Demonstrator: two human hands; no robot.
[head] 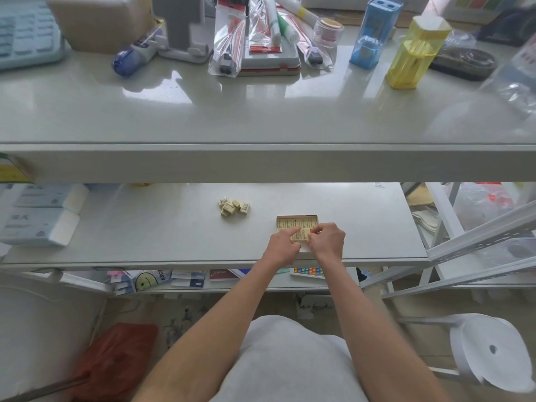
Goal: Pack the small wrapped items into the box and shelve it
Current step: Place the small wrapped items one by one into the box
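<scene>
While packing is under way: step notes follow.
Box: small shallow tan cardboard box point(297, 218) on the pale middle shelf point(116, 236), near its front edge, partly filled.
Item in hand: cream wrapped block point(301, 235) at the box's near row.
Right hand point(327, 239): pinching that block.
Left hand point(285, 242): forefinger pressing the block, otherwise holding nothing.
Technique: seat flat, flush with neighbours.
Loose pile point(233, 206): left of and behind the box, unpacked.
</scene>
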